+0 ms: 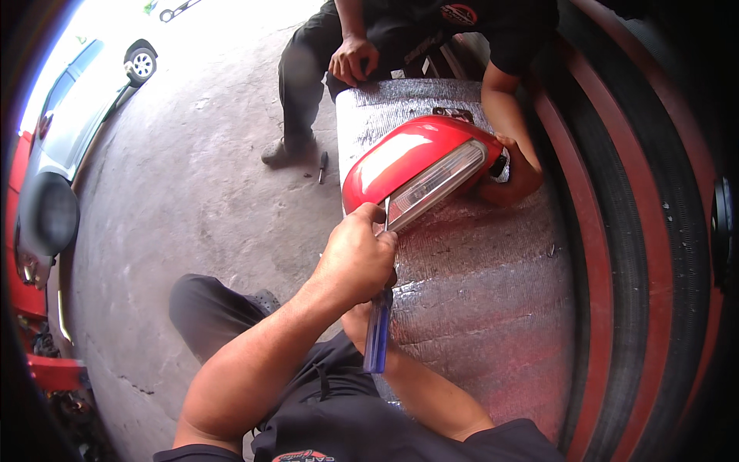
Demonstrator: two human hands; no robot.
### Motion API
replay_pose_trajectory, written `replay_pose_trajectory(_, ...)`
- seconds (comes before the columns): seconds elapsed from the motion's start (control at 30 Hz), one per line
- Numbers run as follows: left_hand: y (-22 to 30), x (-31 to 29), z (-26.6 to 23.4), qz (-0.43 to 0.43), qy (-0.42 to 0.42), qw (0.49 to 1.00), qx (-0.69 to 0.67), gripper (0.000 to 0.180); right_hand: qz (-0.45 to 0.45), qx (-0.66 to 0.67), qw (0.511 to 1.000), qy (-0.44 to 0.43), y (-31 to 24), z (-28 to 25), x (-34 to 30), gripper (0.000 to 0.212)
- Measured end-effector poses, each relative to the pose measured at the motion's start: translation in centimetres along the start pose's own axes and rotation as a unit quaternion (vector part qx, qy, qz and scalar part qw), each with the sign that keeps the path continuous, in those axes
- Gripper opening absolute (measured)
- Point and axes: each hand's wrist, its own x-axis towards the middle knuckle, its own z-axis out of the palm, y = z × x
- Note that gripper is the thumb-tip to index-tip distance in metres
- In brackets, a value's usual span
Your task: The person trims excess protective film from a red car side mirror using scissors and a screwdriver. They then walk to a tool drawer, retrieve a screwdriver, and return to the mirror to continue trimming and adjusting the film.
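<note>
Red car mirror point(408, 156) is the landmark: over the silver foil padding point(481, 296), tilted, its clear lamp strip point(439, 185) along the lower right edge. Left hand point(356, 258) is at the mirror's near end, fingers closed in a pinch around the shaft of a blue-handled screwdriver point(376, 339), close to the tip. Right hand point(355, 320) is below the mirror, just behind the handle (mostly hidden, so can't tell how far its fingers close or whether it grips). Co-worker's hand point(512, 173) is at the mirror's far right end, apparently steadying it; the other co-worker's hand point(356, 60) hangs loose over a knee, beyond the mirror. Spare screwdriver point(323, 168) on the floor, left of the mirror.

Step looks like working the tip along the seam between lamp strip and shell; depth of the tip can't be told. To do it well: keep the pinch low on the shaft so a slip stays short, lay the blade flat along the seam, use small twists rather than one hard lever (paint chips easily, clear plastic likely cracks), and move along a little at a time. Supporting fingers at the mirror's right end are best kept out of the blade's line.
</note>
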Motion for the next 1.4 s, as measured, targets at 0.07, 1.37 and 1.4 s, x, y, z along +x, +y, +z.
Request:
replay_pose_trajectory(0.07, -2.1, 1.0, 0.5, 0.079, 0.049, 0.995, 0.026, 0.038, -0.028, -0.049, 0.998, -0.008, 0.1, -0.3, -0.6, 0.006)
replay_pose_trajectory(1.37, -6.4, 2.3, 1.7, 0.184, 0.072, 0.980, -0.040, 0.036, 0.236, -0.101, 0.964, -0.077, -20.8, -13.2, 13.3, 0.020)
replay_pose_trajectory(1.4, -6.2, 2.3, 1.5, 0.185, 0.069, 0.979, -0.044, 0.036, 0.238, -0.102, 0.962, -0.086, -20.7, -13.1, 14.0, 0.021)
